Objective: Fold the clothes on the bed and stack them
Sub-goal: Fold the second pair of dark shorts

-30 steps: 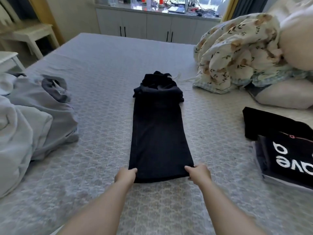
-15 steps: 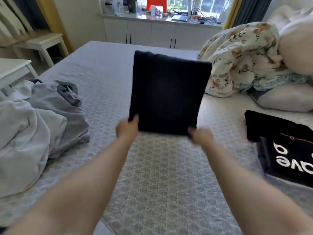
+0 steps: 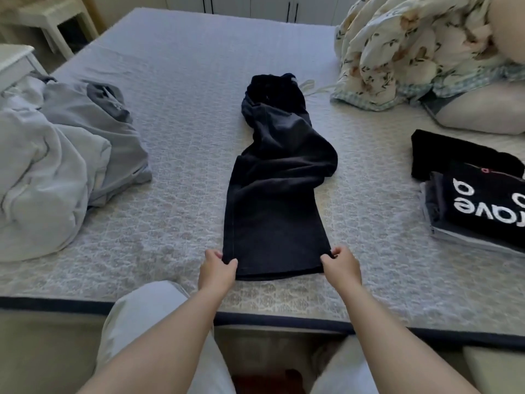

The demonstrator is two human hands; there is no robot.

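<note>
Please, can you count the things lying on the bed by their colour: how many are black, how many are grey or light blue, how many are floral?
Black: 3, namely the trousers held by the left hand and right hand, the printed shirt, and the black piece behind it
Grey or light blue: 2, namely the grey garment and the pale bundle
Floral: 1, the quilt
Total: 6

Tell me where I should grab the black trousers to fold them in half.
Hold the black trousers at the near hem corners, from the bed's near edge, as the left hand and right hand do: that end lies flat, the far end is bunched.
</note>
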